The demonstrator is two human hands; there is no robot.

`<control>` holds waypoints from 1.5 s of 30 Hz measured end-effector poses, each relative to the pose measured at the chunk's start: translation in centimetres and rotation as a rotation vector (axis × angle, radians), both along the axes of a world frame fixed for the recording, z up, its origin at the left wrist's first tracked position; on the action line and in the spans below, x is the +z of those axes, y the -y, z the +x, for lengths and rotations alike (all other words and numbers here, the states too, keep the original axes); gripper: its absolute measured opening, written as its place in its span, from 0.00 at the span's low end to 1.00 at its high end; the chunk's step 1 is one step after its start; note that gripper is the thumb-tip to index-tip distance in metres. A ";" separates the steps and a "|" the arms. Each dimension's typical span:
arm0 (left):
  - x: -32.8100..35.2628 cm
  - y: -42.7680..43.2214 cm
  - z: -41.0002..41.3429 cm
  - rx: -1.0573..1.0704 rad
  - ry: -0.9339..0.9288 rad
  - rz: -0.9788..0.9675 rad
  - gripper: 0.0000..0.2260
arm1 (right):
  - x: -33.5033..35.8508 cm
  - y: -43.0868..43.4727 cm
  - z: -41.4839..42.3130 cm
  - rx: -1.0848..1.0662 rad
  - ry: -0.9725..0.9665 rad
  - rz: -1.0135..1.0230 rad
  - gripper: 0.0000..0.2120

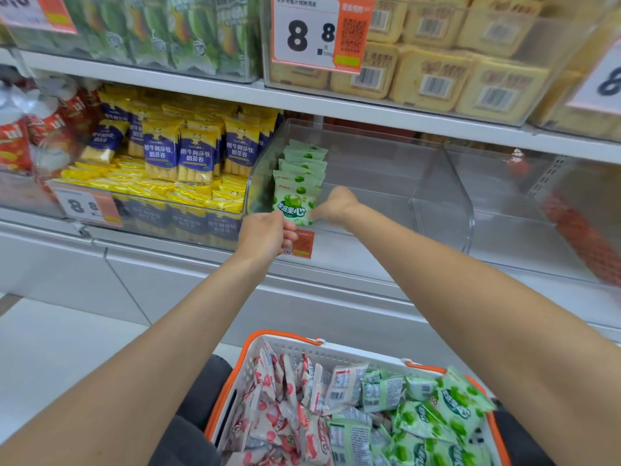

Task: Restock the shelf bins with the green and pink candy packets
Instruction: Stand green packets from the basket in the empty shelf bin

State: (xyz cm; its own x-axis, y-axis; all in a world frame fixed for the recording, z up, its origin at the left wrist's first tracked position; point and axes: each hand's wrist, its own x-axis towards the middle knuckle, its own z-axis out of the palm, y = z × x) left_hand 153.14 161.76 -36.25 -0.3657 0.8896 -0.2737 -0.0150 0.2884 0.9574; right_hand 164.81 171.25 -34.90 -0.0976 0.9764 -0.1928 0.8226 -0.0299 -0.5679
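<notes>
Left hand [265,235], right hand [336,205], both holding green packet [293,198]

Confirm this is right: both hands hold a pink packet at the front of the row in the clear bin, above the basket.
Not quite: it is green, not pink. The head view shows the left hand and right hand holding a green packet at the front of the row in the clear bin, above the basket.

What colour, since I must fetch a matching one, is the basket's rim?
Orange; the basket is otherwise white. Head view shows it best.
</notes>
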 end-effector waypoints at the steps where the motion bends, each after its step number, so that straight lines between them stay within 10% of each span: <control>1: -0.2 0.3 0.6 -0.023 0.000 -0.015 0.15 | 0.2 0.8 0.7 0.003 -0.009 0.094 0.10; 9: -3.6 3.9 6.9 -0.239 -0.026 -0.168 0.12 | -3.7 10.5 8.1 0.229 -0.116 0.597 0.10; 14: -7.7 6.1 8.3 -0.372 -0.143 -0.320 0.10 | -11.0 15.3 14.8 0.171 -0.060 0.126 0.08; 20: -12.0 8.1 9.0 -0.520 -0.270 -0.455 0.08 | -19.8 18.5 21.2 0.430 0.446 -0.451 0.21; 37: -13.3 9.6 10.0 -0.702 -0.403 -0.428 0.08 | -23.0 21.3 22.8 0.521 0.785 -0.292 0.06; 42: -12.9 10.2 9.7 -0.794 -0.501 -0.317 0.07 | -21.3 20.0 21.2 0.211 0.409 -0.193 0.07; 45: -12.9 10.2 9.7 -0.968 -0.590 -0.224 0.26 | -17.9 18.4 19.4 -0.143 -0.123 -0.282 0.09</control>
State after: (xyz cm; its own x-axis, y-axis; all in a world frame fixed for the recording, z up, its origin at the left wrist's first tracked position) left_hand 162.83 151.56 -49.12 0.3195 0.8202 -0.4745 0.7377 0.0990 0.6678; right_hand 184.22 152.88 -52.78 -0.0033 0.8918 -0.4524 0.7245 -0.3097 -0.6158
